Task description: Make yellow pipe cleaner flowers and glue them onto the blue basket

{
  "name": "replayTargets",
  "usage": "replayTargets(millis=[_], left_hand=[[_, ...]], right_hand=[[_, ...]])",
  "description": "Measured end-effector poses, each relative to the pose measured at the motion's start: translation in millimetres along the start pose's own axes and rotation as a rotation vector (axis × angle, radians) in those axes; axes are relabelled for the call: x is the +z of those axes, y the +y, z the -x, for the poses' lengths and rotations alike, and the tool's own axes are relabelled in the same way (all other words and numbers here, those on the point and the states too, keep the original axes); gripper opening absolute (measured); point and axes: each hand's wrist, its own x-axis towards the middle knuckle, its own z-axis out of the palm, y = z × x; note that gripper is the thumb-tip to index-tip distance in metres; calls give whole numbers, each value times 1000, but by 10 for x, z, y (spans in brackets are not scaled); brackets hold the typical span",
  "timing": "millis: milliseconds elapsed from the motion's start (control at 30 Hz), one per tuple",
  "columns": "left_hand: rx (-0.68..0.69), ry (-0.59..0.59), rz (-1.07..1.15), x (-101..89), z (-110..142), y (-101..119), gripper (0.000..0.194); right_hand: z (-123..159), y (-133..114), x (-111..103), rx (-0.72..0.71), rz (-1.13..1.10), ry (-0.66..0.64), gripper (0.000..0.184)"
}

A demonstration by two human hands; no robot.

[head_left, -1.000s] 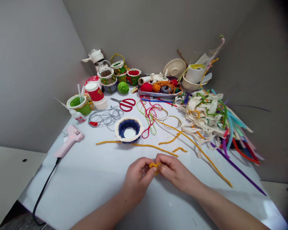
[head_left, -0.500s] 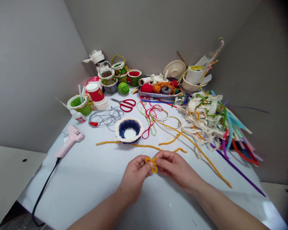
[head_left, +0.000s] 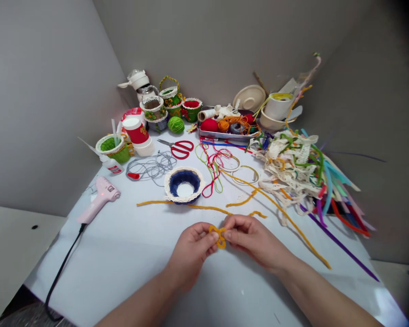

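Above the near part of the table, a small yellow pipe-cleaner flower (head_left: 221,243) with looped petals is held between both hands. My left hand (head_left: 195,247) pinches it from the left, thumb near its centre. My right hand (head_left: 250,238) closes thumb and fingers on the flower's right side. Beyond the hands lies a long yellow pipe cleaner (head_left: 209,208), passing by a dark blue bowl-shaped basket (head_left: 177,186) with a white lace rim. Another long yellow pipe cleaner (head_left: 293,222) runs diagonally to the right of my right hand.
At left lie a pink glue gun (head_left: 100,200) with a black cord and a glue bottle (head_left: 111,164). Red-handled scissors (head_left: 182,149) sit beside tangled grey cord (head_left: 152,165). A metal tray (head_left: 228,135) holds yarn balls. Lace trim (head_left: 286,172) and pipe cleaners pile up at right.
The yellow flower has shifted slightly right and down, and its loops look more spread. Both hands still grip it.
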Motion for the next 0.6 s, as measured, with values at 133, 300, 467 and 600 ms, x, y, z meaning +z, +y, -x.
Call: replayTargets(millis=[133, 300, 467, 600], left_hand=[[-6, 2, 33, -27, -10, 40, 28], [-20, -8, -6, -40, -3, 50, 24], [-4, 4, -67, -25, 11, 63, 21], [-17, -2, -59, -22, 11, 63, 22]], right_hand=[[-16, 14, 12, -43, 11, 12, 25], [-13, -8, 33, -115, 118, 47, 22], [-8, 4, 42, -91, 106, 42, 24], [-32, 42, 40, 74, -178, -69, 26]])
